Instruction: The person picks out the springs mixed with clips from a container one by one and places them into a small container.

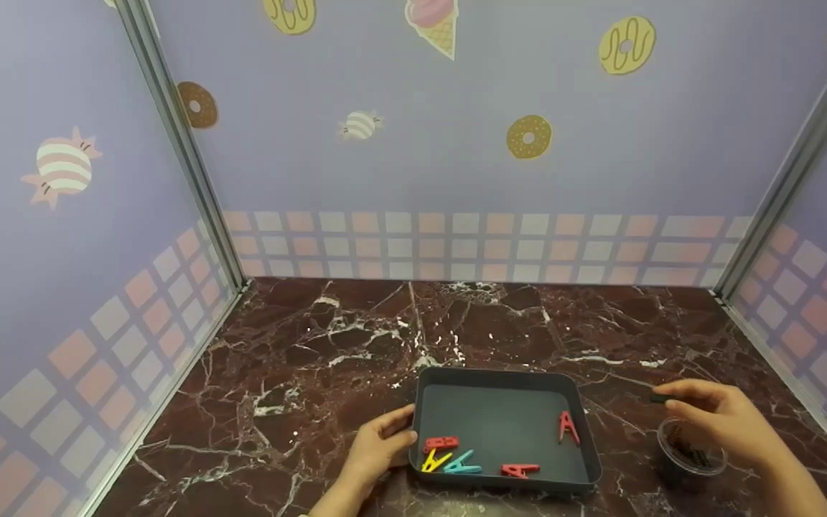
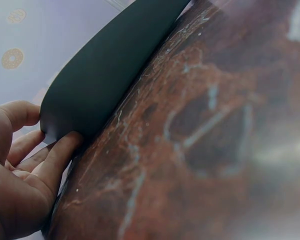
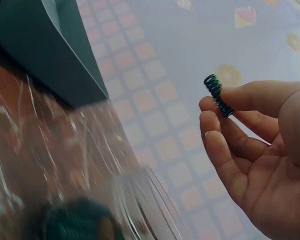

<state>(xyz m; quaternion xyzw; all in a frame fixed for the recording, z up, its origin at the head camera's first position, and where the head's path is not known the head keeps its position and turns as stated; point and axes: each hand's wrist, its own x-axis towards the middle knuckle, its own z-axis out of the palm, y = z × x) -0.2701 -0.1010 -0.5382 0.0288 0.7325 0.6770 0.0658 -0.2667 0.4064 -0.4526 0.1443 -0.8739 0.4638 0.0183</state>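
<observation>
My right hand [image 1: 726, 420] pinches a small dark green coil spring [image 3: 219, 95] between thumb and fingertips. Beneath that hand stands a clear plastic cup [image 1: 708, 470] holding more springs, partly hidden by the hand. A dark grey rectangular tray [image 1: 500, 377] lies left of the cup. My left hand [image 1: 374, 449] touches the outside of its left wall with thumb and fingertips, as the left wrist view shows up close. Inside the tray are red clothespins [image 1: 566, 428], a yellow clothespin [image 1: 435, 460] and a blue clothespin [image 1: 462, 463], mostly along the near side.
The tabletop [image 1: 298, 402] is dark red marble pattern with white veins. Lilac panels with sweets and tile prints [image 1: 456, 244] enclose it at the back and both sides, joined by metal posts [image 1: 191, 151].
</observation>
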